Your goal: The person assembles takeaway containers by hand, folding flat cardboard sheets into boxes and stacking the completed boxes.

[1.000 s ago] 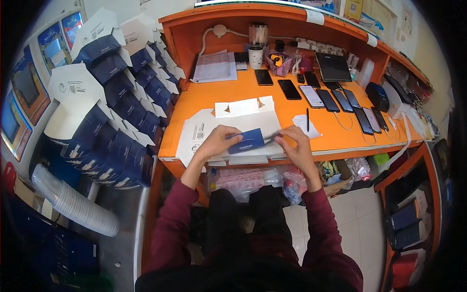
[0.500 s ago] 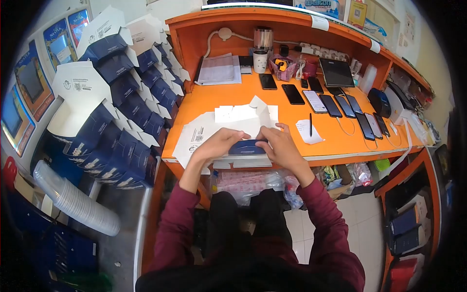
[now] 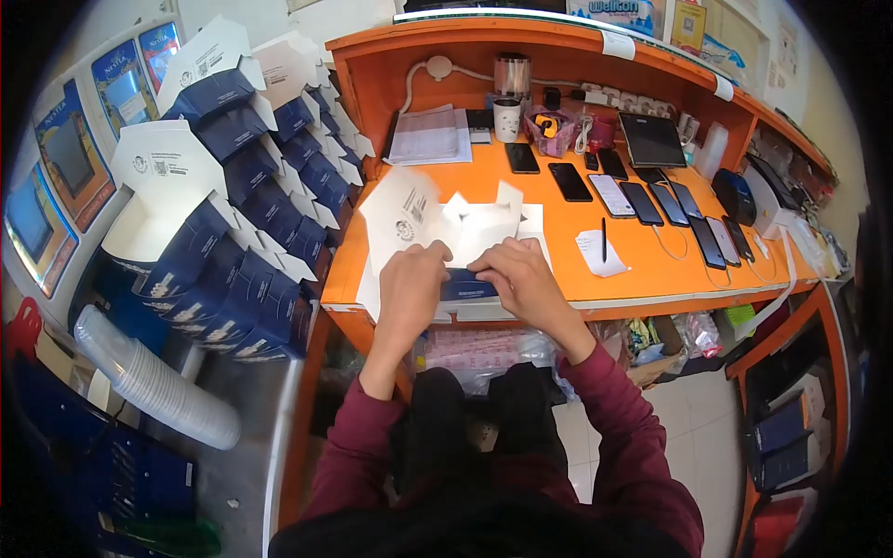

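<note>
Both of my hands are closed on a partly folded paperboard food box [image 3: 468, 287], dark blue outside and white inside, at the front edge of the orange desk. My left hand [image 3: 411, 286] grips its left front corner, beside a raised, slightly blurred white lid flap [image 3: 402, 209] with printing. With fingers bent over the upper edge of the blue front panel, my right hand [image 3: 523, 282] holds the right front corner. A white side flap [image 3: 507, 200] stands up behind it. Flat white card [image 3: 532, 223] lies beneath the box. The box's inner folds are partly hidden by my fingers.
Stacks of folded blue-and-white boxes [image 3: 219, 200] rise at the left. Nested clear plastic cups [image 3: 153, 377] lie below them. Several phones [image 3: 614, 197], a paper with a pen [image 3: 603, 251], a patterned cup [image 3: 506, 121] and a paper stack [image 3: 430, 138] occupy the desk [image 3: 577, 288].
The printed lid flap, flat on the desk before, now stands raised at the left. My left hand has turned more upright at the corner, and my right hand has shifted along the front panel.
</note>
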`<state>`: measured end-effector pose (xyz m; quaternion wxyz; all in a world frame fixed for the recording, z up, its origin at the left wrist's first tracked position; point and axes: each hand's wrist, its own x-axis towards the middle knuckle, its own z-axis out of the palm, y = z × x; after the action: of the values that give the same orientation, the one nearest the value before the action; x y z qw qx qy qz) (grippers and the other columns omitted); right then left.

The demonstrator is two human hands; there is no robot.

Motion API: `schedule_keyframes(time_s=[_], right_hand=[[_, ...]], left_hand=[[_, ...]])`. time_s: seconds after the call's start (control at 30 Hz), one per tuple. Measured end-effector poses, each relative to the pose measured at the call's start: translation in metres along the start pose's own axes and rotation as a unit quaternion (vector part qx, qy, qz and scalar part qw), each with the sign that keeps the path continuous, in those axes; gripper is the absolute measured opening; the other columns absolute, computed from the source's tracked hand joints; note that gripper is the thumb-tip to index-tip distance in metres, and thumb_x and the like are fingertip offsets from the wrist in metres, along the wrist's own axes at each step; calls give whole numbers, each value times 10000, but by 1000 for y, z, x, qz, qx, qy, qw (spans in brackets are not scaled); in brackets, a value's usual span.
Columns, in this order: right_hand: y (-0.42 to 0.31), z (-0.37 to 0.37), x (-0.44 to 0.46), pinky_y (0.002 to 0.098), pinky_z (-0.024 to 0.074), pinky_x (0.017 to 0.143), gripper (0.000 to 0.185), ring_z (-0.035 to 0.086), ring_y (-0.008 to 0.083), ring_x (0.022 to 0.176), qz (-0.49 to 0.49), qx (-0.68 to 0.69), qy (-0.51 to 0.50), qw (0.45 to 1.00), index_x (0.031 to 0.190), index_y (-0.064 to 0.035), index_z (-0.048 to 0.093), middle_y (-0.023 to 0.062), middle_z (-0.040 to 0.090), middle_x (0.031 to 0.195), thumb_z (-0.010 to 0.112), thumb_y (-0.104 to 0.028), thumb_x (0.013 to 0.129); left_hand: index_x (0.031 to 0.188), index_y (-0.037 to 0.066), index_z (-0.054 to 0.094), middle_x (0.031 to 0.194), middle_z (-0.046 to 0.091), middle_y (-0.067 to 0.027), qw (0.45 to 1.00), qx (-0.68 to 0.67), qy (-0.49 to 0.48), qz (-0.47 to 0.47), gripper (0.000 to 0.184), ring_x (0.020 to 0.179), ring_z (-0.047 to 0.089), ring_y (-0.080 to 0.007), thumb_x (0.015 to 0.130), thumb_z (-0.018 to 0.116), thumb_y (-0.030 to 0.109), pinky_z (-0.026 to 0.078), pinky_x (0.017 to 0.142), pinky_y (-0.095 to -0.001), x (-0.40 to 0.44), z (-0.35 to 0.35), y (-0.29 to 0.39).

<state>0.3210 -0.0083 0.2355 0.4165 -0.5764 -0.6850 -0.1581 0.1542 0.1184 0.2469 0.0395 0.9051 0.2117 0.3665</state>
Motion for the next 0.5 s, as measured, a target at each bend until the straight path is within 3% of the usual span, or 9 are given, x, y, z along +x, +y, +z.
schedule_keyframes(time_s=[0.1, 0.2, 0.3, 0.33, 0.4, 0.47, 0.5], right_hand=[[-4, -3, 1, 363, 393, 821, 131, 610, 257, 829, -14, 15, -10, 1000, 981, -74, 722, 53, 703, 888, 720, -39, 855], [-2, -1, 0, 388, 419, 814, 115, 615, 255, 866, 17, 25, 28, 999, 991, -69, 712, 61, 692, 887, 701, -53, 878], [-5, -4, 2, 418, 455, 849, 114, 624, 280, 927, 114, 131, 71, 982, 1005, -56, 721, 93, 685, 958, 703, -87, 897], [-7, -5, 2, 428, 469, 866, 120, 627, 294, 949, 155, 181, 81, 968, 1009, -50, 728, 109, 683, 995, 709, -98, 900], [-5, -4, -2, 435, 498, 897, 296, 638, 306, 1029, 81, 109, 111, 984, 1185, -47, 668, 143, 658, 1106, 730, -147, 913], [-3, -1, -7, 436, 520, 924, 503, 627, 313, 1120, 128, 104, 186, 969, 1354, -44, 547, 172, 611, 1221, 752, -188, 918], [-3, 3, -8, 434, 528, 934, 624, 611, 314, 1170, 208, 136, 245, 937, 1435, -43, 456, 185, 578, 1280, 764, -206, 917]], left_hand=[[957, 58, 661, 796, 714, -72, 992, -115, -51, -25, 188, 838, 683, -280, 796, 759, 52, 508, 720, -412, 4, -13, -8], [1069, 56, 663, 1014, 702, -110, 998, -40, -8, 44, 330, 1025, 660, -292, 766, 791, 83, 525, 820, -408, -1, -8, 7], [1256, 50, 619, 1237, 615, -149, 990, -46, 92, 101, 557, 1185, 591, -347, 732, 809, 79, 516, 936, -427, -5, -5, 38], [1396, 30, 535, 1303, 564, -144, 990, -5, 64, 123, 707, 1275, 531, -367, 735, 783, 56, 459, 1060, -445, -7, 0, 39], [1386, 33, 549, 1302, 574, -146, 990, 3, 80, 116, 704, 1276, 532, -373, 726, 792, 65, 475, 1042, -446, -7, 18, 25], [1363, 34, 571, 1316, 584, -142, 988, 8, 107, 111, 676, 1287, 534, -372, 726, 791, 71, 513, 1005, -437, -11, 29, 12], [1364, 35, 572, 1321, 584, -139, 982, 4, 137, 128, 673, 1289, 536, -366, 728, 790, 75, 517, 1001, -433, -14, 35, 7]])
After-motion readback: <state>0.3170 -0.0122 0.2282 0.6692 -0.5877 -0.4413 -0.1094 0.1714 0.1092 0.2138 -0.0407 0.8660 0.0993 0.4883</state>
